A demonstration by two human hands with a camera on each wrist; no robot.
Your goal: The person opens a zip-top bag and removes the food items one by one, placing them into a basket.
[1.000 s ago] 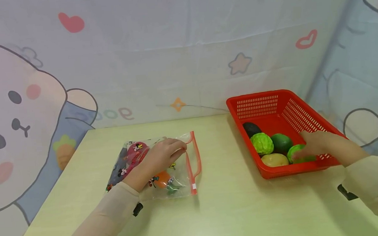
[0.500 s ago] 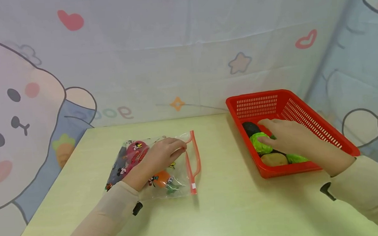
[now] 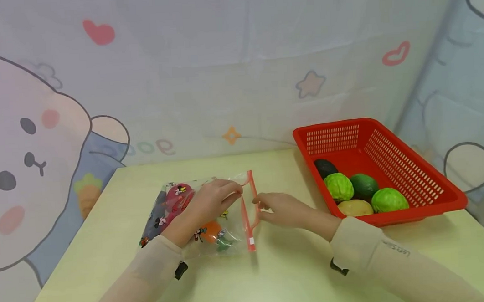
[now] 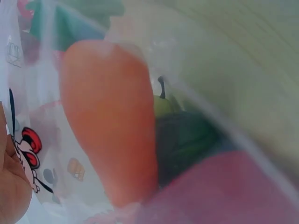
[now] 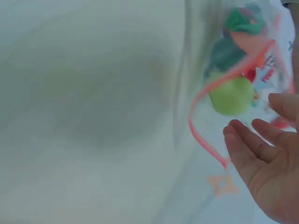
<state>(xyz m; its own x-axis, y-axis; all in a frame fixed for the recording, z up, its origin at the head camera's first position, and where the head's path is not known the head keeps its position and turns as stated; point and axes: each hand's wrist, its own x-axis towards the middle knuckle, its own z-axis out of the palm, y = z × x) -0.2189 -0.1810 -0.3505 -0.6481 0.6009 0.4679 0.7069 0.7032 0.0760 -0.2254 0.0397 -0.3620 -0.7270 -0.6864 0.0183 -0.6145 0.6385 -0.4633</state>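
Note:
A clear zip bag (image 3: 234, 238) with red zip strips and cartoon prints lies on the table, its mouth gaping to the right. My left hand (image 3: 211, 200) lies over the bag and pinches the edge of its mouth. Thumb and fingers parted, my right hand (image 3: 284, 208) reaches to the red strip at the mouth. Through the plastic show an orange carrot (image 4: 110, 116), a round green fruit (image 5: 231, 95), something dark green (image 4: 182, 144) and a pink-purple piece (image 4: 205, 191). My left fingertips are out of sight in the left wrist view.
To the right stands a red basket (image 3: 423, 159) with two green cabbages (image 3: 339, 187), a dark green avocado-like piece (image 3: 364, 185), a potato-like piece (image 3: 356, 207) and a blackish one (image 3: 325, 168). A printed cloth (image 3: 201, 80) hangs behind the table.
My right hand has come from over the basket leftward to the bag's mouth, bringing nothing visible with it. The left hand keeps its pinch on the bag.

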